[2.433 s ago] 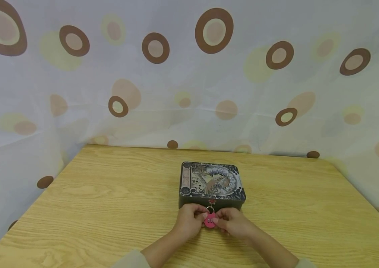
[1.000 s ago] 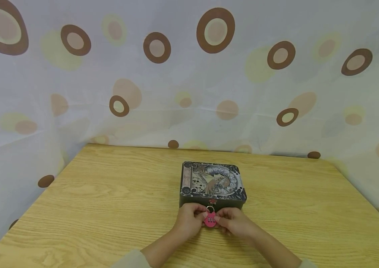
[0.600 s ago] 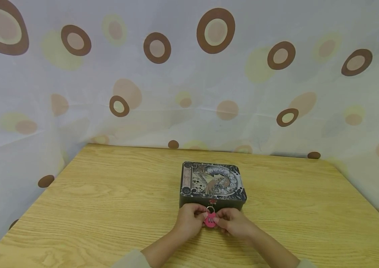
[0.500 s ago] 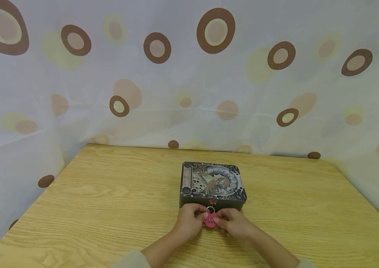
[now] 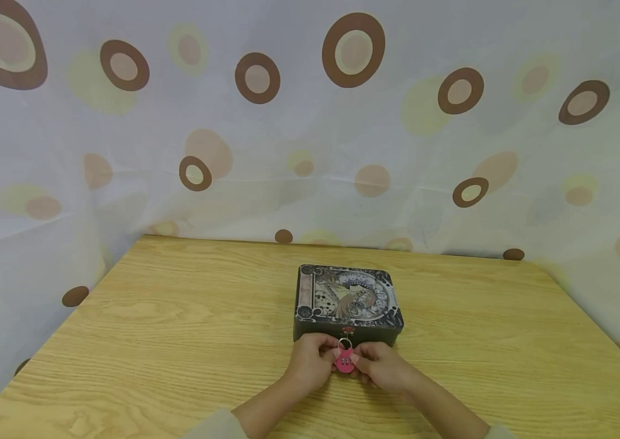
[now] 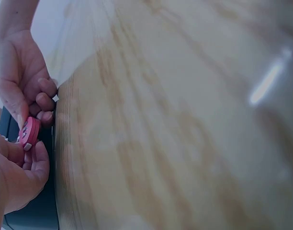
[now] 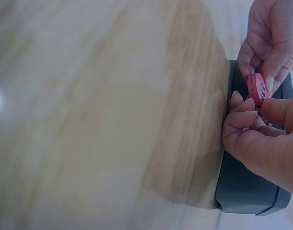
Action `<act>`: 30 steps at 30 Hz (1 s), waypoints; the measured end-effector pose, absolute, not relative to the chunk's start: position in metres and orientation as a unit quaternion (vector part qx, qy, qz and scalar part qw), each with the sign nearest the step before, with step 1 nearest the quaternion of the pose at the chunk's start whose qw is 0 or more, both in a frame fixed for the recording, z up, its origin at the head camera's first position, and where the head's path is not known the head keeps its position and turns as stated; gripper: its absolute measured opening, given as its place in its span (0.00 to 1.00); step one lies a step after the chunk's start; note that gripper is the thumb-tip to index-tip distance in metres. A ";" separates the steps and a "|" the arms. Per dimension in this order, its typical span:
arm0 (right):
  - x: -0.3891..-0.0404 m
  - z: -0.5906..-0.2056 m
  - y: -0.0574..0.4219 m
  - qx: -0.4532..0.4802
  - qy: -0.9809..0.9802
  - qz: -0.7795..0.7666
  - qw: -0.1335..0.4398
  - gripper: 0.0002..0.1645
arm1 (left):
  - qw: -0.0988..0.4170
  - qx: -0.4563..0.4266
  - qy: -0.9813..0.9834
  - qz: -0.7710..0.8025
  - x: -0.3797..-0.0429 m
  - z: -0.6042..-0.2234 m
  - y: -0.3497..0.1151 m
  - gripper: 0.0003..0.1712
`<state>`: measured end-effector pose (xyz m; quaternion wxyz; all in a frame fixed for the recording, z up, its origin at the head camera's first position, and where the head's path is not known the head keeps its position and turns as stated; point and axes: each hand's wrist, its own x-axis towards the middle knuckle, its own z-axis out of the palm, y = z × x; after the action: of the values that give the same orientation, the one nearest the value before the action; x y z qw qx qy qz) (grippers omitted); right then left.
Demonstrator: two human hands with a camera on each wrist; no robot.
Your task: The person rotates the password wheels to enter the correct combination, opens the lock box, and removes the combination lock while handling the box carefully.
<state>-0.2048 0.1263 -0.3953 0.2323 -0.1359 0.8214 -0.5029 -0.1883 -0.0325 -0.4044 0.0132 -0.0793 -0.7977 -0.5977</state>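
Note:
A pink combination padlock (image 5: 345, 361) hangs at the front of a dark tin box (image 5: 350, 299) with an ornate picture on its lid. Its metal shackle (image 5: 345, 342) passes up at the small red-marked clasp (image 5: 348, 330). My left hand (image 5: 308, 363) pinches the padlock's left side between thumb and fingers. From the right, my right hand (image 5: 385, 367) grips the other edge, thumb by the number dials. In the right wrist view the padlock (image 7: 256, 89) sits between both hands, its dials facing the left hand's side. Part of the box front is hidden behind the hands.
The box stands on a wood-grain table (image 5: 189, 317), well back from its near edge. Behind the table and along both sides hangs a pale curtain (image 5: 288, 122) with brown and yellow circles. Light sleeves show at both forearms.
The right thumb shifts slightly over the dials, covering and uncovering part of them. Both hands stay on the padlock, and the box has not moved.

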 end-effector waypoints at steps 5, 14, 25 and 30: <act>-0.205 -0.394 0.125 -0.132 0.820 -0.507 0.233 0.12 | 0.013 -0.080 -0.797 -0.598 -0.189 -0.405 -0.032 0.05; -0.204 -0.394 0.126 -0.134 0.816 -0.514 0.229 0.13 | 0.008 -0.075 -0.795 -0.602 -0.189 -0.405 -0.032 0.05; -0.205 -0.394 0.127 -0.112 0.818 -0.515 0.230 0.13 | 0.004 -0.073 -0.798 -0.598 -0.189 -0.404 -0.034 0.05; -0.205 -0.394 0.129 -0.122 0.816 -0.516 0.230 0.14 | -0.002 -0.066 -0.801 -0.595 -0.189 -0.404 -0.034 0.05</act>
<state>-0.2052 0.1288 -0.3939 0.2299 -0.1223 0.8161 -0.5158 -0.1893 -0.0339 -0.4040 -0.0017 -0.0664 -0.8012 -0.5948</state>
